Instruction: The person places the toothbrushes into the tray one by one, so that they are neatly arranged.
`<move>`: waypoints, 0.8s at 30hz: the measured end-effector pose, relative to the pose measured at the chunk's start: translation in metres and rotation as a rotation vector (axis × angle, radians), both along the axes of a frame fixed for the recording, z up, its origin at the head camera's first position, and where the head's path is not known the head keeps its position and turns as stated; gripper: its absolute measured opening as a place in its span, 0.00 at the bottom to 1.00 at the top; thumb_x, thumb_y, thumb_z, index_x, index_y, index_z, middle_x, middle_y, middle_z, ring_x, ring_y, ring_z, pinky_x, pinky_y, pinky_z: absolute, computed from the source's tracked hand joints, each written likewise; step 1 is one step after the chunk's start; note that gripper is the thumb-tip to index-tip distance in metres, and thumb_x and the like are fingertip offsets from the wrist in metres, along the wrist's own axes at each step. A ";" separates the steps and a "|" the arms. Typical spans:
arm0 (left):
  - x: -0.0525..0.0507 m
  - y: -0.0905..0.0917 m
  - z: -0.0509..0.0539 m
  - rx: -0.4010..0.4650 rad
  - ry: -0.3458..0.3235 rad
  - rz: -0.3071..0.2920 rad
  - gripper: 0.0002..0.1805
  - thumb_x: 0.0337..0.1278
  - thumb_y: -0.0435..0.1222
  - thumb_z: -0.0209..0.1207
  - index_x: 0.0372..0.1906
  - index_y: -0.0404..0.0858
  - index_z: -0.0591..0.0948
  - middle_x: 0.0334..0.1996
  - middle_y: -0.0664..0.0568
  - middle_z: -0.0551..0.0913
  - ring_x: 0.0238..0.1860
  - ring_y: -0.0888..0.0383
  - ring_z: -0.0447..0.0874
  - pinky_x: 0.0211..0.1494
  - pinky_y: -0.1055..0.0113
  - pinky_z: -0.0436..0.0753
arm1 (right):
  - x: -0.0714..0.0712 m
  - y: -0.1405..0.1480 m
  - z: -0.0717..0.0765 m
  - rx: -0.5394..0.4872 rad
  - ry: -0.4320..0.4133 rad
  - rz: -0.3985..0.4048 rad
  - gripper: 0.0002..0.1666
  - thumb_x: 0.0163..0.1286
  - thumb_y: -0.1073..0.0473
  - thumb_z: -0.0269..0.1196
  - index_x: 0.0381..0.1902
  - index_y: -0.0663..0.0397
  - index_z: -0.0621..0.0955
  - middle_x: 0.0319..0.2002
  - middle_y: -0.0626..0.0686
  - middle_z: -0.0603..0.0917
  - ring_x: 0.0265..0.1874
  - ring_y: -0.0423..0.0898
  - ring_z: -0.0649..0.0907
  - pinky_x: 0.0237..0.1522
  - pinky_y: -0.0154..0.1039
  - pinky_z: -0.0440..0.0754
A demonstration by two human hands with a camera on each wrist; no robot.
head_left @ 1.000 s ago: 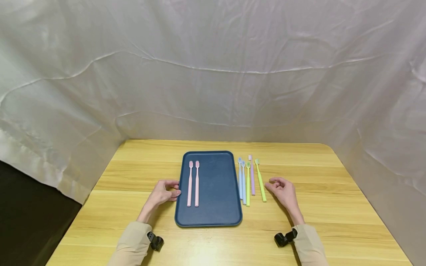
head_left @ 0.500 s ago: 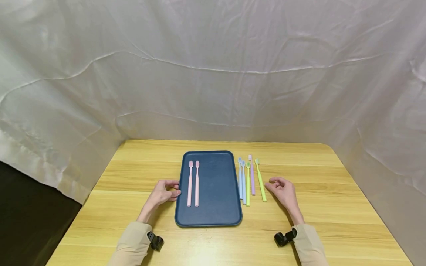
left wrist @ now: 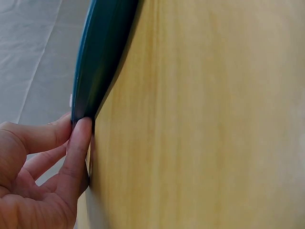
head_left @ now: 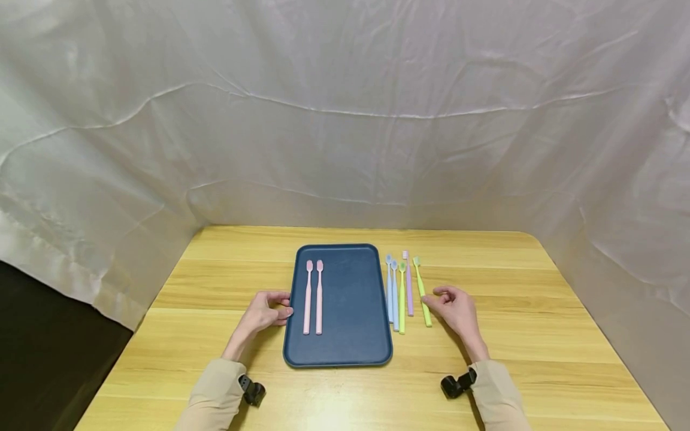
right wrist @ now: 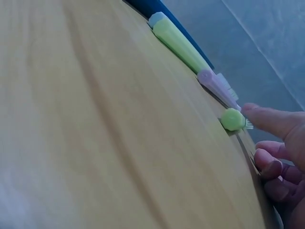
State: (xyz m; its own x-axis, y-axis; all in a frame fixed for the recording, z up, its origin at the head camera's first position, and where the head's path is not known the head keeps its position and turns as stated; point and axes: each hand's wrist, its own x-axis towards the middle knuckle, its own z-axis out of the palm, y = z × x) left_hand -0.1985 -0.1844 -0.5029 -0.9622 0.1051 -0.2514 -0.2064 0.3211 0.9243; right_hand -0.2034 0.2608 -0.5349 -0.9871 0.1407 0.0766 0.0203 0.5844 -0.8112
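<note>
The left hand [head_left: 262, 312] pinches the left rim of a dark blue tray [head_left: 353, 311]; in the left wrist view its thumb and a finger [left wrist: 76, 152] meet at the tray's edge [left wrist: 102, 52]. Two pink toothbrushes [head_left: 307, 302] lie side by side on the tray. Beside the outermost green toothbrush [head_left: 423, 297] is the right hand [head_left: 457, 312], thumb tip over its handle, other fingers loosely bent. From the right wrist view, the thumb [right wrist: 269, 119] is close to that green handle end [right wrist: 232, 119]; whether they touch I cannot tell.
Right of the tray lie two blue toothbrushes [head_left: 395, 305], another green one [head_left: 402, 305] and a purple one [head_left: 409, 293], heads toward the back. The wooden table [head_left: 528, 323] is bordered behind and at the sides by a grey-white curtain [head_left: 345, 155].
The right hand has moved slightly left, bringing its thumb over the outermost green toothbrush. The left hand and tray have stayed put.
</note>
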 end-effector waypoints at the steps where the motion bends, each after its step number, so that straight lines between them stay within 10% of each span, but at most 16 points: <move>1: 0.000 0.000 0.000 0.000 0.000 -0.001 0.25 0.58 0.22 0.63 0.61 0.20 0.75 0.46 0.32 0.81 0.33 0.60 0.84 0.38 0.63 0.92 | 0.000 -0.001 0.000 0.015 0.001 -0.002 0.26 0.60 0.48 0.75 0.47 0.61 0.85 0.29 0.54 0.85 0.22 0.36 0.76 0.30 0.27 0.76; 13: 0.000 -0.001 0.000 -0.004 0.008 -0.006 0.25 0.58 0.22 0.64 0.61 0.20 0.75 0.46 0.32 0.81 0.33 0.60 0.84 0.38 0.64 0.92 | -0.001 0.008 0.000 -0.124 -0.042 0.068 0.20 0.64 0.63 0.70 0.51 0.69 0.82 0.30 0.53 0.82 0.24 0.32 0.76 0.27 0.25 0.78; 24: 0.000 -0.001 -0.001 -0.012 0.013 -0.013 0.26 0.58 0.22 0.64 0.62 0.19 0.74 0.46 0.31 0.81 0.33 0.59 0.85 0.37 0.62 0.92 | -0.001 0.000 0.005 0.077 -0.049 -0.005 0.18 0.62 0.54 0.73 0.42 0.63 0.86 0.28 0.54 0.84 0.23 0.39 0.76 0.27 0.29 0.73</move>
State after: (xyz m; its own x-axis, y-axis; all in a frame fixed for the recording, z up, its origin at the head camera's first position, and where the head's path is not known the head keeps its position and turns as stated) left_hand -0.1986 -0.1850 -0.5037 -0.9639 0.1143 -0.2406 -0.1906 0.3350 0.9228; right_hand -0.2045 0.2603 -0.5295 -0.9892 0.1413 0.0392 0.0619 0.6451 -0.7616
